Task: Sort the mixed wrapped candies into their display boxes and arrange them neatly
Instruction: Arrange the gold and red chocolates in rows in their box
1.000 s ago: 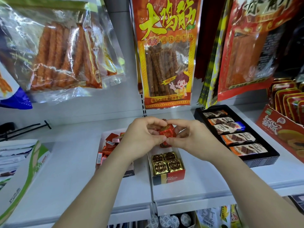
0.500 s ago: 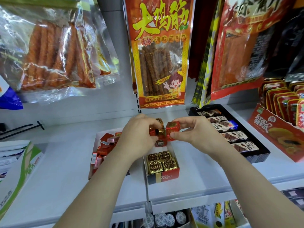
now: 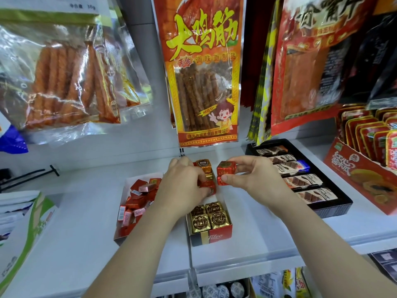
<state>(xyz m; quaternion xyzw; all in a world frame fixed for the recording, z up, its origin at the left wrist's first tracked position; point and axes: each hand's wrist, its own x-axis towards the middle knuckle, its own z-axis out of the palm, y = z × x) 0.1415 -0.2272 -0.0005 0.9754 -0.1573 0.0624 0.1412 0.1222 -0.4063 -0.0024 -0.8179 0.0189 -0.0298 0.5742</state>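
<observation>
My right hand (image 3: 255, 177) pinches two stacked red foil candies (image 3: 225, 172) above the shelf. My left hand (image 3: 182, 183) grips a cluster of candies: a red one (image 3: 207, 184) low in the fingers and a gold-orange one (image 3: 203, 165) on top. Below the hands stands a small red and black display box (image 3: 211, 234) with gold foil candies (image 3: 209, 218) packed at its front. To the left a white box (image 3: 129, 181) holds several loose red wrapped candies (image 3: 137, 201).
A black tray (image 3: 335, 208) of wrapped chocolate bars sits on the right of the white shelf (image 3: 75, 244). A red carton (image 3: 361, 179) of snack packs stands far right. Hanging snack bags (image 3: 204, 72) fill the back wall. A green and white box (image 3: 25, 229) lies at left.
My hands have drawn apart. The right hand has pulled red candies off to the right, away from the cluster in my left hand, which now shows a gold-orange piece on top.
</observation>
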